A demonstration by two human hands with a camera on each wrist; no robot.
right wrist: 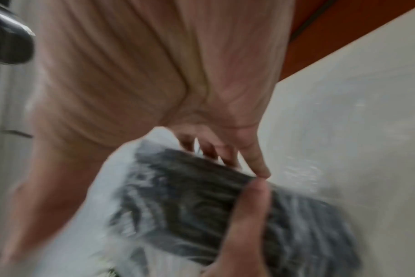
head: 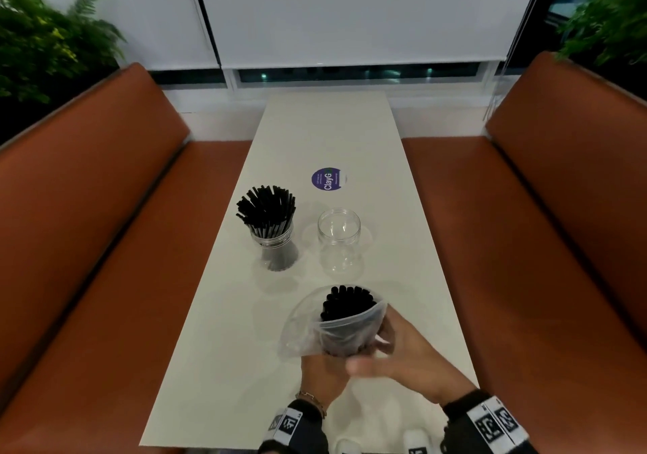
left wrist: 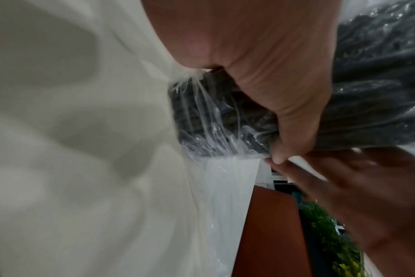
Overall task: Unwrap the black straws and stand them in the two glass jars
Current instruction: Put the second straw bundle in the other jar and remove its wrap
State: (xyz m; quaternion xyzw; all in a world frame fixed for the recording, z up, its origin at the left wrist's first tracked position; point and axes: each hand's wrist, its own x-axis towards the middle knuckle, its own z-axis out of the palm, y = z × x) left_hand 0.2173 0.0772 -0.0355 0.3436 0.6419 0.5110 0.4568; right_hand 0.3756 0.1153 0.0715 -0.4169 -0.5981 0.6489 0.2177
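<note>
Both hands meet at the near end of the table (head: 315,131): the left hand (head: 324,378) grips the bottom of a clear plastic bag (head: 308,327) from below, fingers wrapped around it, while the right hand (head: 406,352) clasps the bag's side, thumb and fingertips pressed against the plastic. Inside the bag stands a bundle of black straws (head: 346,305), tops poking out of the open mouth. Farther along the table, the left jar (head: 275,247) is packed with upright straws; just beside it, the right jar (head: 339,240) holds none
</note>
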